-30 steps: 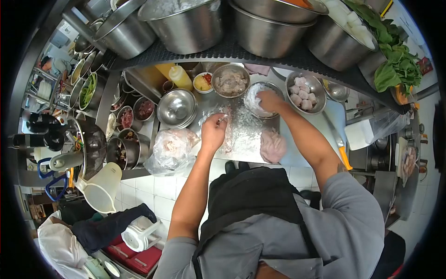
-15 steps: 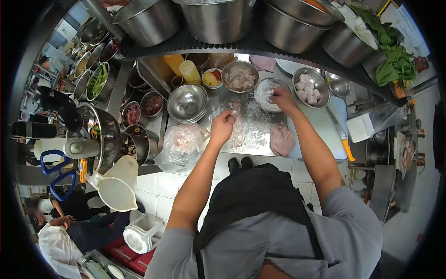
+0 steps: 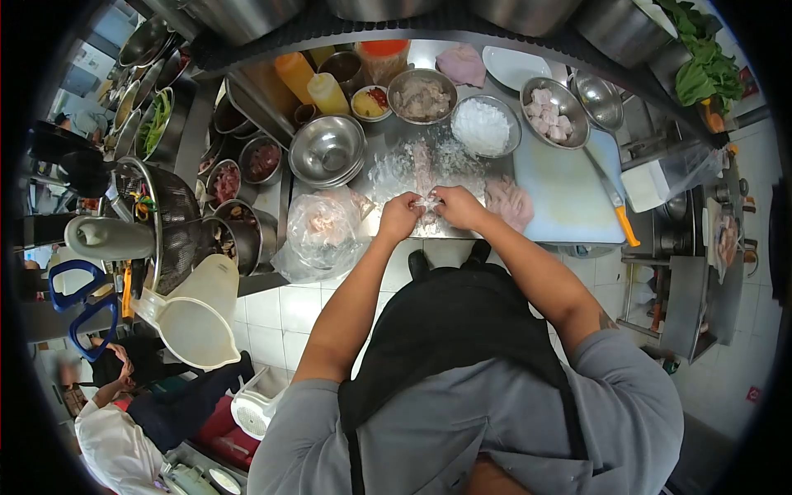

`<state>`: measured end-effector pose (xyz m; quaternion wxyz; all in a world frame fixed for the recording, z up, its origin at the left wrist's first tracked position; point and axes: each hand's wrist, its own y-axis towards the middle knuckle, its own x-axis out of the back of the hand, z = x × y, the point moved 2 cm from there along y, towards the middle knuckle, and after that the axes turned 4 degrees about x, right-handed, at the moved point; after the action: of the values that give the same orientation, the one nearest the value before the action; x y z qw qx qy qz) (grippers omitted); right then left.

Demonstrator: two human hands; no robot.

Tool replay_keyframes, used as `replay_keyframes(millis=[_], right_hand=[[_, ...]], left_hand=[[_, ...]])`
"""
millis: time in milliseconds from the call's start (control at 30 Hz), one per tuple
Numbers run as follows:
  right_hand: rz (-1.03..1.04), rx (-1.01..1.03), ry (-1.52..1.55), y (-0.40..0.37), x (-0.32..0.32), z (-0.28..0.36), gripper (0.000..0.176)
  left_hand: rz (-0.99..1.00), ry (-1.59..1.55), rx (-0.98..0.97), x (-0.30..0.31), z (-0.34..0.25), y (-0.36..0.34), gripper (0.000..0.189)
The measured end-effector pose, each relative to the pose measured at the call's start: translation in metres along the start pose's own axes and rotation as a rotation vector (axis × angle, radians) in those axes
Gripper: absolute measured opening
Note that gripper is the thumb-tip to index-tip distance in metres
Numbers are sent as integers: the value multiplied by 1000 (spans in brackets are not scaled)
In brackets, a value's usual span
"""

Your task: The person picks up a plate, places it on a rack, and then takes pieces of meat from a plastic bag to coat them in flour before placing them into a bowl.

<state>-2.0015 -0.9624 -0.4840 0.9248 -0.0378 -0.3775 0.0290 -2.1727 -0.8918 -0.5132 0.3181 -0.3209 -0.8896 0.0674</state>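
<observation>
Both hands meet near the front edge of the steel counter. My left hand and my right hand pinch a small whitish floured piece between their fingertips. Just beyond them a strip of pale, floured meat lies on the counter with white powder scattered around it. A bowl of white powder stands behind my right hand, beside a bowl of greyish filling. Right of my right hand lies a pink crumpled cloth or meat piece; I cannot tell which.
A cutting board holds an orange-handled knife and touches a bowl of pale chunks. To the left are stacked steel bowls and a plastic bag. A shelf with pots overhangs the back. A person is at lower left.
My right hand has left the powder bowl and come down to meet my left hand at the counter's front edge. The view has shifted, showing more of the counter's back.
</observation>
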Motion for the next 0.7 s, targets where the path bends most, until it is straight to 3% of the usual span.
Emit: replay_keyframes(millis=[67,167,233,333,567,700], right_hand=[[13,17,-38,-5,-7,-3,25],[-184,267,-172,-12,-16,-9,24],[-130,291,-238,-17,-14,-2,20],[-55,379,-352,-27,-20,7,14],[-145,556,-597,-22,-32,13,13],[-132,544,-558,-15,-33,9,15]], left_hand=[[-72,62,-43,-2,-2,-9,31],[-112,161,-128,-8,4,-10,32],[-129,193,-140,-6,1,-13,30],[-193,143,-333,-4,-4,-19,25],[-36,216,-225,1,-4,-14,23],[0,252,-222,3,-3,-11,24]])
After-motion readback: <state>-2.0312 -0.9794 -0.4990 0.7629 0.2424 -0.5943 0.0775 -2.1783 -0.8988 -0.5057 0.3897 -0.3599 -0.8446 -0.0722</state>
